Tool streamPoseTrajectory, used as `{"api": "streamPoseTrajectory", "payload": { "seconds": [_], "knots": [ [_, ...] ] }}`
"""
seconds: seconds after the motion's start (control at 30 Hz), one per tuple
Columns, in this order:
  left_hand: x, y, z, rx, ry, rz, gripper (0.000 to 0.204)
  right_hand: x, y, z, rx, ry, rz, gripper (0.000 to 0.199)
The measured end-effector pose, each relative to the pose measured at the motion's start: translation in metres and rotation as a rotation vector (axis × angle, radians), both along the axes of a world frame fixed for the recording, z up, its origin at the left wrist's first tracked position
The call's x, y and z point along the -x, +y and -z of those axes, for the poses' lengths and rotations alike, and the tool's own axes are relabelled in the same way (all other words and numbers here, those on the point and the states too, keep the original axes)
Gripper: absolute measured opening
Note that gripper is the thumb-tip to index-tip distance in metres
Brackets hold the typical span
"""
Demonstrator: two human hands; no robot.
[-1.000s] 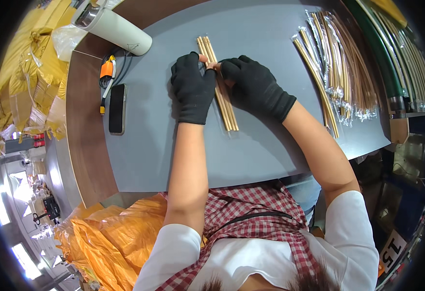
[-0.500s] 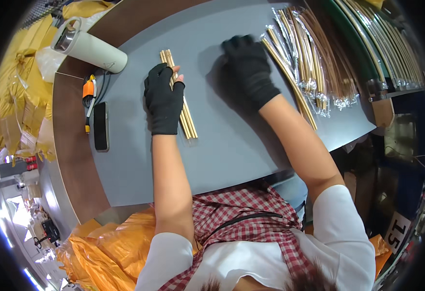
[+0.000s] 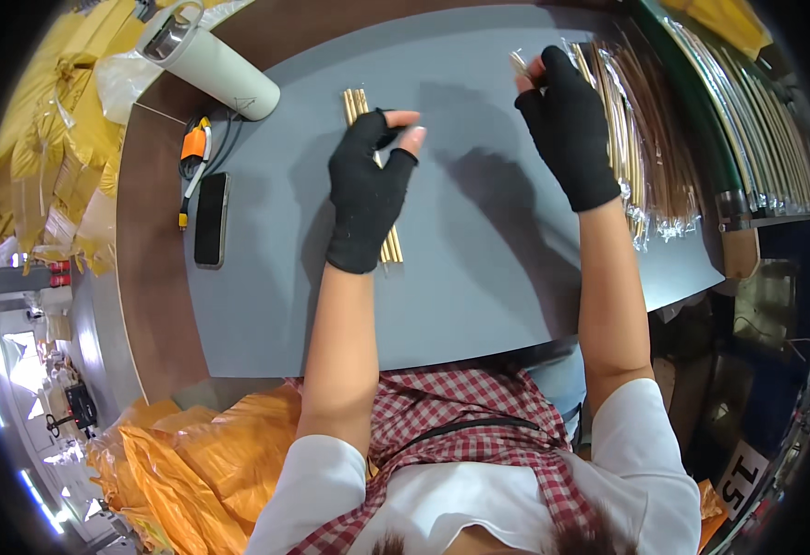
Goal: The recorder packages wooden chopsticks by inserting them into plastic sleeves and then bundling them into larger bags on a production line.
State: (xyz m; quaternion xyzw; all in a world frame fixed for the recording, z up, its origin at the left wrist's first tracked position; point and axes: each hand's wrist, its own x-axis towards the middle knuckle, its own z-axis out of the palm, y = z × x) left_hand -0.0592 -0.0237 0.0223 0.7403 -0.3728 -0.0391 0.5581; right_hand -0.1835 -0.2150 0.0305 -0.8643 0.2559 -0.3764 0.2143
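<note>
Several thin gold sticks (image 3: pixel 356 102) lie side by side on the grey table, seemingly in a clear sleeve. My left hand (image 3: pixel 368 194), in a black fingerless glove, hovers over their middle and hides part of them. Its thumb and forefinger are stretched out and apart, with nothing between them. On the right, my gloved right hand (image 3: pixel 567 134) is raised and closed round gold sticks in clear wrap (image 3: pixel 518 63). Only their end pokes out past the fingertips; the hand covers the remainder. Beside it lies a pile of wrapped gold and brown sticks (image 3: pixel 641 148).
A white tumbler (image 3: pixel 225 74) stands at the far left. Near it lie a cable with an orange part (image 3: pixel 196 148) and a black phone (image 3: pixel 211 220). Brown raised edging (image 3: pixel 151 277) bounds the left side. More wrapped rods (image 3: pixel 747 129) stand past the table's right edge.
My left hand has loosened from the gold sticks and lifted a little. My right hand has moved right to the pile and closed on wrapped gold sticks, which are now off the table.
</note>
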Motion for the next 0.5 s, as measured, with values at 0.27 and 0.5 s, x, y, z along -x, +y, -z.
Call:
{"api": "streamPoseTrajectory", "payload": {
  "seconds": [0.27,0.5],
  "knots": [
    [0.031,-0.008,-0.009,-0.003,0.705,0.413,0.021,-0.020,0.056,-0.003,-1.058,-0.416,-0.411,0.022],
    [0.025,-0.004,-0.011,0.024,0.840,0.362,0.019,-0.023,0.051,0.009,-1.213,-0.290,-0.503,0.017]
  ]
}}
